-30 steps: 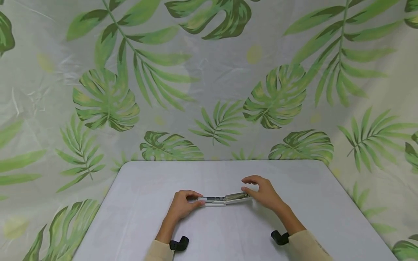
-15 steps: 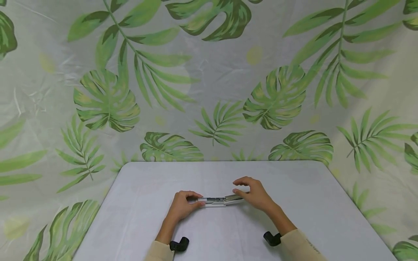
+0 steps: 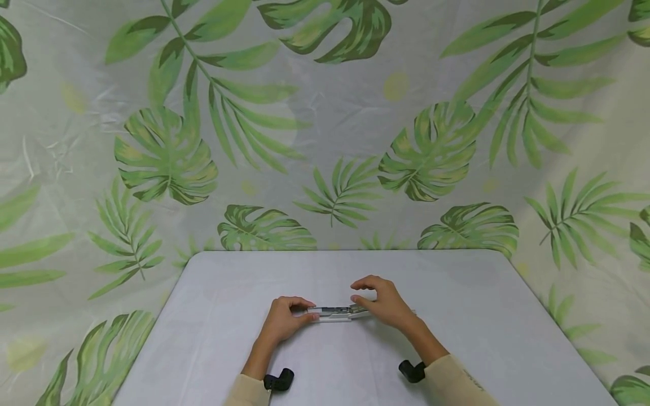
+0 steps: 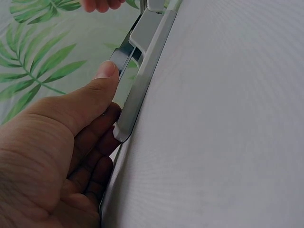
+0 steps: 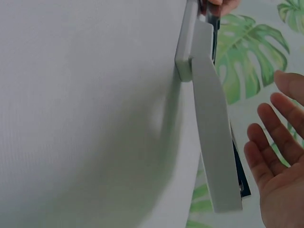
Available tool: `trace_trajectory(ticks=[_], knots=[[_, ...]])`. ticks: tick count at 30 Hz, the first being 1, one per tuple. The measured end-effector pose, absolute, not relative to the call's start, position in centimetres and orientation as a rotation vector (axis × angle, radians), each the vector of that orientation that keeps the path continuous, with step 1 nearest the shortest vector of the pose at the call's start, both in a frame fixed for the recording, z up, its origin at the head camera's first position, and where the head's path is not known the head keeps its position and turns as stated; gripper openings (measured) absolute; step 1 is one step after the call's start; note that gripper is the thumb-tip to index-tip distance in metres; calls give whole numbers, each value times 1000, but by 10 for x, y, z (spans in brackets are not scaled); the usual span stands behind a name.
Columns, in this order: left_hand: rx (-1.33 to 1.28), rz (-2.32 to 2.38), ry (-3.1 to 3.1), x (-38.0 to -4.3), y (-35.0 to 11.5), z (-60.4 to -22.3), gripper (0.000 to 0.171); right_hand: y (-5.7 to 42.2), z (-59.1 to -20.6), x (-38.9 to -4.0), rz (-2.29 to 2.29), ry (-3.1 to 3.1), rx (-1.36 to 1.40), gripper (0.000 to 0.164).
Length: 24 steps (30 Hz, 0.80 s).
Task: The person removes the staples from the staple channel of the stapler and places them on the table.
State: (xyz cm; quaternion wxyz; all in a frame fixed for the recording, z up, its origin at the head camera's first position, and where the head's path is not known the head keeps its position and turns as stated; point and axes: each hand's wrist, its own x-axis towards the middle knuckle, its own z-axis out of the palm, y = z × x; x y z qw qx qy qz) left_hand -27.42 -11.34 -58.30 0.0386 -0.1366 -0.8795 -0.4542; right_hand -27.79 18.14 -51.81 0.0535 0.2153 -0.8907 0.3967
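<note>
A white-and-grey stapler (image 3: 335, 314) lies opened out over the middle of the table, its metal magazine exposed. My left hand (image 3: 284, 320) grips its left end, thumb on the near side and fingers beyond. In the left wrist view the thumb presses the dark metal strip (image 4: 126, 51) beside the pale base (image 4: 142, 92). Swung out to the right is the stapler's top arm (image 5: 216, 137), tilted slightly up off the table. Over this arm hovers my right hand (image 3: 384, 306), fingers spread and thumb apart, holding nothing; it hides much of the arm in the head view.
A white cloth covers the table (image 3: 244, 270), with rounded far corners. Behind it hangs a leaf-print curtain (image 3: 345, 124). A black wrist camera (image 3: 279, 379) sits at the left cuff, and a second wrist camera (image 3: 412, 371) at the right.
My right hand has slid leftward along the stapler's top arm, toward the hinge, and now covers more of it. My left hand and the stapler have stayed in place.
</note>
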Motion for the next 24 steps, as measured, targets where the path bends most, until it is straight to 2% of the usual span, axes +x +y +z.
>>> trace_trajectory(ticks=[24], knots=[[-462,-1399,-2669,-273,-113,-579,24,142,-536,-272,1273,-2694,706,22]])
